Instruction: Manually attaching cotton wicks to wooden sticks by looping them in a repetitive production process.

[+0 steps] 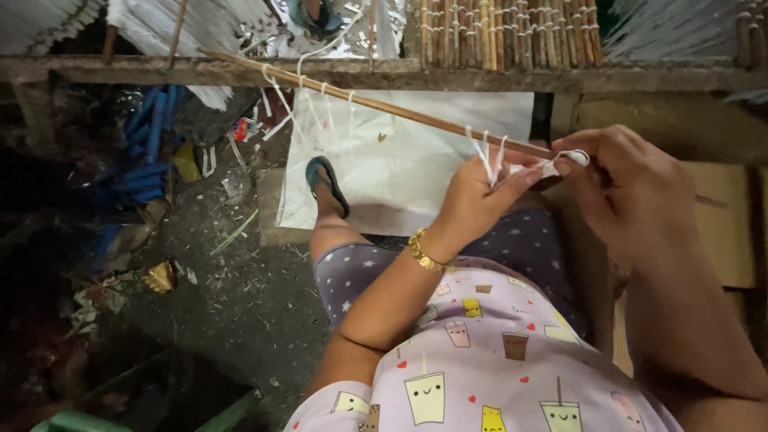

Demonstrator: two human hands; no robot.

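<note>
Fingers of our left hand [480,196] and right hand [628,188] close on white string [560,160], steadying its knot against the bamboo stick [400,108].

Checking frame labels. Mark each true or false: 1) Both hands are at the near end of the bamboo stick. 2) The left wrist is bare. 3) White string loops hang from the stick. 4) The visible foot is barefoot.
1) True: the left hand and right hand meet at the end of the bamboo stick, pinching white string.
2) False: it wears a gold bracelet.
3) True: string loops hang along it.
4) False: the foot wears a dark flip-flop.
</note>
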